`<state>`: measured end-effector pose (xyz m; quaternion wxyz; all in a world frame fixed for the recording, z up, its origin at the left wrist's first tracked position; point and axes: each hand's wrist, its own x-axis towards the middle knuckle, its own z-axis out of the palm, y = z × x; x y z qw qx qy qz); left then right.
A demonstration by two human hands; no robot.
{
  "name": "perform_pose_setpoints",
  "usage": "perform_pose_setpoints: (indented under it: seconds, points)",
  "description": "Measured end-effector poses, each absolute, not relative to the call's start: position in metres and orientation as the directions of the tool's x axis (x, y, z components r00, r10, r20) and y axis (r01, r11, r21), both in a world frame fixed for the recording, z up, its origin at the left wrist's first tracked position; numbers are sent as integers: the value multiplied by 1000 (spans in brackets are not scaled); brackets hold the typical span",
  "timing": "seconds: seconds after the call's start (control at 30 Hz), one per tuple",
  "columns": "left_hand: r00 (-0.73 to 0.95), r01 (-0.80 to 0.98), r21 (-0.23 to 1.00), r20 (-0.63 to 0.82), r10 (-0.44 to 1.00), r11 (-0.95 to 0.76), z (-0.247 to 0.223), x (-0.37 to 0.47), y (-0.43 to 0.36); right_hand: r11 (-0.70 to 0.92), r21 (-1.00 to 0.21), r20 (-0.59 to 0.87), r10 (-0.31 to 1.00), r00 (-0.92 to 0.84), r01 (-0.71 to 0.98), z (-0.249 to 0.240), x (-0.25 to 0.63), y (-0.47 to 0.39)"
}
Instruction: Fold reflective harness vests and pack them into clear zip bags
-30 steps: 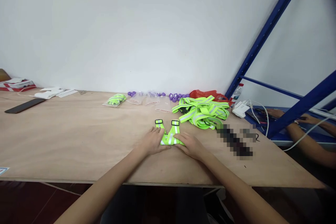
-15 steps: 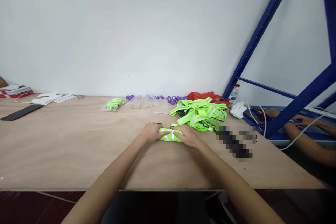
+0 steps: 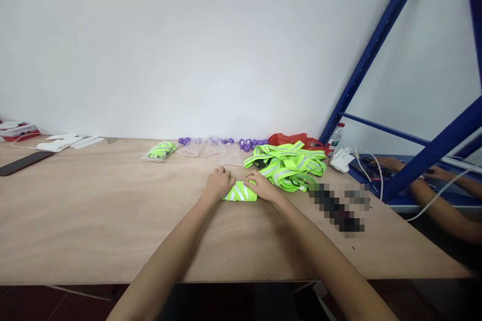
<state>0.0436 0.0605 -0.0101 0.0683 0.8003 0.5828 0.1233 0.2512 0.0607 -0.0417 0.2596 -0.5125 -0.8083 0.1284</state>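
Note:
A folded bundle of fluorescent yellow-green reflective strap [image 3: 240,193] lies on the wooden table, silver stripes crossing its top. At its left end, my left hand [image 3: 218,183] is closed on it, fingers curled over the far side. My right hand [image 3: 262,186] grips the other end, its thumb and fingertips at the upper edge. The far side of the bundle is partly hidden by my fingers. Just behind my right hand sits a loose heap of the same reflective straps [image 3: 288,165].
Along the wall lie clear plastic bags [image 3: 230,154], several purple rollers [image 3: 247,144] and a bagged strap [image 3: 161,149]. A red bag [image 3: 297,139], a bottle [image 3: 336,136] and a white adapter [image 3: 342,160] stand near the blue frame [image 3: 371,55]. Another person's arms [image 3: 440,208] are at right.
My fingers have shifted from pressing the bundle's top toward its far edge, and more of its striped top shows. The black-edged strap ends behind it no longer show. The view has shifted slightly.

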Motion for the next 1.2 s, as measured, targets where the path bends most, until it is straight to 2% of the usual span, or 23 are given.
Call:
perform_pose_setpoints:
  seconds: [0.1,0.27,0.37,0.53,0.7,0.87,0.97,1.1,1.2]
  points:
    - [212,939,257,89,973,-228,-15,46,65,416,-440,303,903,-305,796,-49,247,61]
    - [183,938,286,67,981,-194,-20,45,70,266,-412,364,925,-110,872,-62,236,60]
    - [188,928,311,86,978,-205,-22,45,69,220,-432,365,930,-53,875,-64,230,61]
    - [206,888,395,114,972,-235,-25,43,65,235,-507,366,930,-39,829,-60,224,59]
    - [297,770,532,187,936,-351,-30,41,62,305,-609,352,931,-95,732,-52,225,56]
    - [410,566,652,309,858,-505,-32,38,57,409,-757,316,912,-262,510,-35,229,47]
    - [447,463,680,375,812,-569,-29,37,56,443,-703,291,893,-344,557,-22,230,39]
    - [446,416,680,425,788,-603,-25,37,56,453,-613,256,889,-380,647,-11,227,33]
    - [414,411,669,468,781,-619,-27,37,57,469,-643,256,877,-407,606,-10,225,32]
